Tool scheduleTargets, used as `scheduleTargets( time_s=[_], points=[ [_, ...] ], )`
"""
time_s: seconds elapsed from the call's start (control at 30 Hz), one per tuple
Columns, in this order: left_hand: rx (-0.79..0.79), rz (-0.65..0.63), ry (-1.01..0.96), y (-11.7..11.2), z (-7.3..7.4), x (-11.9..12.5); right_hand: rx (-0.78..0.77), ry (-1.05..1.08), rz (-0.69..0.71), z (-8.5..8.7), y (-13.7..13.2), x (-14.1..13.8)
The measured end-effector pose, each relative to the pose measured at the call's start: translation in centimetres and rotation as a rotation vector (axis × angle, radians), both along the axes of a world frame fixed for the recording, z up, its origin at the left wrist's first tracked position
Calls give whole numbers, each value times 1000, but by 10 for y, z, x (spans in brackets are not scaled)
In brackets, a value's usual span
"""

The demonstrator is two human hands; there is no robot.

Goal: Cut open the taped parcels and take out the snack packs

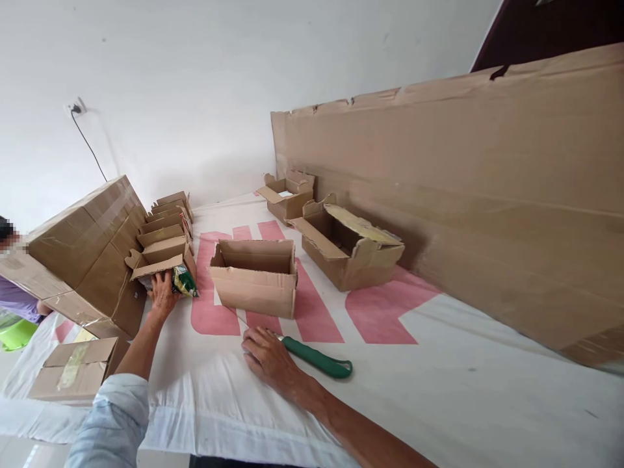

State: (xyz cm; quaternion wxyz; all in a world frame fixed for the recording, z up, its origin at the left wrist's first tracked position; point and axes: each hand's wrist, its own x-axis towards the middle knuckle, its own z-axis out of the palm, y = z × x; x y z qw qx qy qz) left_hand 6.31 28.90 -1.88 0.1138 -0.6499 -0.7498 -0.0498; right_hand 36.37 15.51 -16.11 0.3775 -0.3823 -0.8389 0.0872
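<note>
Lower centre: slippage of the right hand (269, 364) along the green-handled tool (319, 357) could cut it. Centre left: left hand (163, 297) against green packet (185, 282). Both grips indeterminable.

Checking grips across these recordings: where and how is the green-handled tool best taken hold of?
Probably by the long green handle, from the person's right: it lies uncovered on the cloth, slim enough to wrap, while the right hand blocks the left.

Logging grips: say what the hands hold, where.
Left hand touches the green packet at its near side; right hand covers the green-handled tool beyond its handle; neither grip is clear.
</note>
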Motion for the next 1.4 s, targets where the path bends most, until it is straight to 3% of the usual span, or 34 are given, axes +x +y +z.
scheduleTargets(
  time_s=[0.53,0.97,1.4],
  points=[
    [4,-23,31,39,1,-2,-11,6,-4,9,-6,5],
    [-24,21,31,70,4,-3,-51,2,-18,7,-5,4],
    [-34,38,40,86,2,-3,-64,15,-17,7,-6,4]
  ],
)
